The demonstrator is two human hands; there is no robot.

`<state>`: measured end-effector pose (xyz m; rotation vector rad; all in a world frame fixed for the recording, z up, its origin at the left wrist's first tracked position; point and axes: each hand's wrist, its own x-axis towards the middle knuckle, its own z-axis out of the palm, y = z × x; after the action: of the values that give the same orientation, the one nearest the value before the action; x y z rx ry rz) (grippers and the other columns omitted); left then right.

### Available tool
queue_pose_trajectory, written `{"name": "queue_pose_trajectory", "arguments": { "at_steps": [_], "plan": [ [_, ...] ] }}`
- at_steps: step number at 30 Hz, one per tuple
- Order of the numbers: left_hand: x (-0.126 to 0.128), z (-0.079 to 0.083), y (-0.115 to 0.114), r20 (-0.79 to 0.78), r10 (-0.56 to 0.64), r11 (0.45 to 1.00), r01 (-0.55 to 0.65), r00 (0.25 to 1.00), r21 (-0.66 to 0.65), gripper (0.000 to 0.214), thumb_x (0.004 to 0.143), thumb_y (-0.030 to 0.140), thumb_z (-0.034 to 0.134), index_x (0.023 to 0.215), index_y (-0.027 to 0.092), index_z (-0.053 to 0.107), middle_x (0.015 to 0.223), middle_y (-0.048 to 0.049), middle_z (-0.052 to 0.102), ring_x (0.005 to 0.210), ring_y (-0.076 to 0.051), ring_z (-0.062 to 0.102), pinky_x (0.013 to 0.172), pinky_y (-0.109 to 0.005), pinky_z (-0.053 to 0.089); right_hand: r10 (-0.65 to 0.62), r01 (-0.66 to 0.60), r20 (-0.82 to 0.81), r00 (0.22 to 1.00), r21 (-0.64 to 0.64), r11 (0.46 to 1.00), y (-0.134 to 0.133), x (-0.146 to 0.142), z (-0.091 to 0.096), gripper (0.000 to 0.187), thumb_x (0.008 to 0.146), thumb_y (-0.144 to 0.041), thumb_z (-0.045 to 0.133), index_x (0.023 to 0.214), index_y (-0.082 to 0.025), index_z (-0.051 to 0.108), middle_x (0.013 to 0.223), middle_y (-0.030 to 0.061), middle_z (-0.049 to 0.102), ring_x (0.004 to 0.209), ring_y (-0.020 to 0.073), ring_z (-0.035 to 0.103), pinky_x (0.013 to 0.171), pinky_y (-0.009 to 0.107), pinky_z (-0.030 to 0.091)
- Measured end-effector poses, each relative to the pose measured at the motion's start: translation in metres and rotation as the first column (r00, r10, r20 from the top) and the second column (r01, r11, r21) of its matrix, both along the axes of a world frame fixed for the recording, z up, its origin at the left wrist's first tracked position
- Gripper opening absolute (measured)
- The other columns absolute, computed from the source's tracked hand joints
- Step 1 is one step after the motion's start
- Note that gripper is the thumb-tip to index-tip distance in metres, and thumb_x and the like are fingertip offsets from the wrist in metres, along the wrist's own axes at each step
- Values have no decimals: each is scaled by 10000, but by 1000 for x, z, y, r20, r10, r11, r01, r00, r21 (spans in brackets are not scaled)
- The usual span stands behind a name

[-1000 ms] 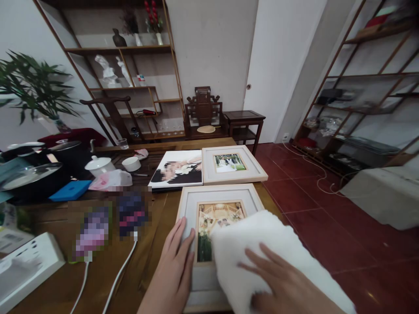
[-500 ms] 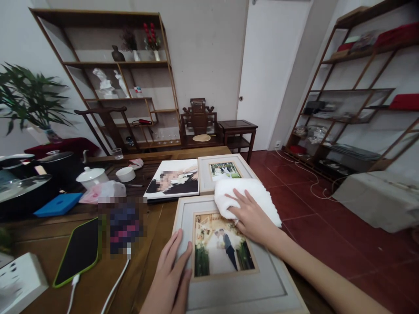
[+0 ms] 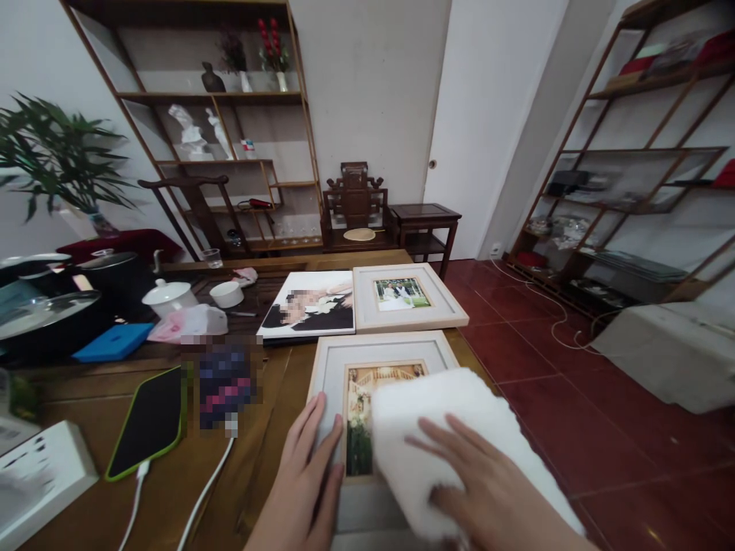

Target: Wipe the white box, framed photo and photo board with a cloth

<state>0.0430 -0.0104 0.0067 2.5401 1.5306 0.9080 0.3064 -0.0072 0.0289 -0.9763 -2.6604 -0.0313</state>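
The wooden table [image 3: 276, 390] spread beneath the fingers and away to their left, where a phone [image 3: 149, 428] lay well apart from them. On it, directly under both hands, lay the near picture frame [image 3: 373, 350], flat, its pale rim stiff-looking and probably moderate in weight. The rim seemed the sound place to take hold, one hand at each side; the print [image 3: 360, 413] between the hands, and whatever covered it, looked the likeliest part to smear or scratch. I could not tell whether glass lay there.

Under the right fingers, the fluffy white cloth [image 3: 428, 398] covered the frame's right part and hung past its edge. It looked soft, light and limp, easiest to govern under a flat palm or by a bunched fold.

The left hand [image 3: 310, 467] lay across the left rim, fingers loosely parted over the border beside the print, seemingly steadying rather than pinching. The right hand [image 3: 465, 467] was blurred: its fingers were spread on the cloth, but I could not tell whether the thumb pinched a fold.
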Motion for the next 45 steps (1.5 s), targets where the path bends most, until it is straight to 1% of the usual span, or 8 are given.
{"name": "queue_pose_trajectory", "arguments": {
  "at_steps": [4, 9, 17, 21, 26, 31, 36, 45],
  "plan": [
    [0, 3, -1, -17, -8, 1000, 7, 1000, -19, 481, 882, 119, 446, 1343, 239, 380, 1503, -115, 259, 1383, -265, 236, 1046, -472, 368, -170, 169, -21, 985, -42, 985, 50, -11, 13, 331, 715, -118, 555, 1023, -180, 656, 1347, 112, 500, 1304, 312, 339, 1084, 531, 229],
    [1, -2, 0, 18, 7, 1000, -7, 1000, -7, 479, 883, 117, 438, 1340, 249, 384, 1494, -106, 286, 1376, -264, 254, 1046, -482, 365, -157, 159, 39, 987, -44, 986, 91, -20, 17, 354, 717, -53, 510, 1026, -146, 655, 1398, 114, 439, 1345, 335, 236, 1091, 564, 150],
    [3, 0, -1, 68, 37, 999, -35, 997, -29, 511, 883, 120, 445, 1364, 270, 358, 1485, -84, 311, 1370, -246, 276, 1067, -464, 345, 9, 5, 78, 997, -178, 984, 6, -14, 13, 268, 734, -127, 569, 966, -196, 683, 1353, 90, 493, 1279, 372, 358, 1024, 618, 289],
    [2, 3, -2, 44, 26, 999, -24, 999, -36, 498, 885, 128, 444, 1358, 269, 376, 1492, -77, 301, 1374, -243, 267, 1071, -454, 338, 139, -126, 104, 985, -120, 985, -22, -9, 6, 301, 783, -128, 562, 1051, -215, 669, 1243, 55, 590, 1152, 273, 537, 936, 423, 486],
    [2, 1, -2, 31, 24, 999, -23, 999, -45, 453, 881, 156, 445, 1325, 244, 440, 1477, -98, 336, 1362, -260, 292, 1043, -466, 364, 18, -16, 15, 1000, -115, 993, -11, -10, 8, 327, 681, -76, 554, 948, -218, 679, 1353, 83, 489, 1273, 313, 391, 1038, 529, 336],
    [3, 1, 0, 17, 30, 994, -28, 999, -103, 408, 883, 186, 440, 1286, 225, 489, 1432, -116, 412, 1347, -273, 320, 1014, -491, 386, -278, 280, 40, 960, -60, 958, 46, -6, 20, 515, 595, 42, 445, 1063, -104, 603, 1312, 228, 496, 1298, 304, 353, 1064, 523, 271],
    [5, 2, 0, 53, 55, 991, -48, 997, -125, 405, 888, 184, 434, 1285, 242, 487, 1439, -102, 405, 1348, -267, 318, 1027, -498, 373, -236, 234, 106, 966, 33, 972, 90, -13, 17, 515, 621, 70, 423, 1060, -120, 613, 1362, 165, 465, 1334, 337, 266, 1067, 569, 212],
    [7, 2, -4, 43, 56, 990, -50, 998, -129, 552, 893, 267, 458, 1414, 252, 274, 1491, -108, 307, 1372, -287, 259, 1032, -522, 361, -40, 70, 136, 990, -223, 972, 2, -10, 22, 363, 695, -65, 531, 971, -236, 693, 1348, 68, 502, 1290, 349, 353, 1057, 583, 258]
  ]
}}
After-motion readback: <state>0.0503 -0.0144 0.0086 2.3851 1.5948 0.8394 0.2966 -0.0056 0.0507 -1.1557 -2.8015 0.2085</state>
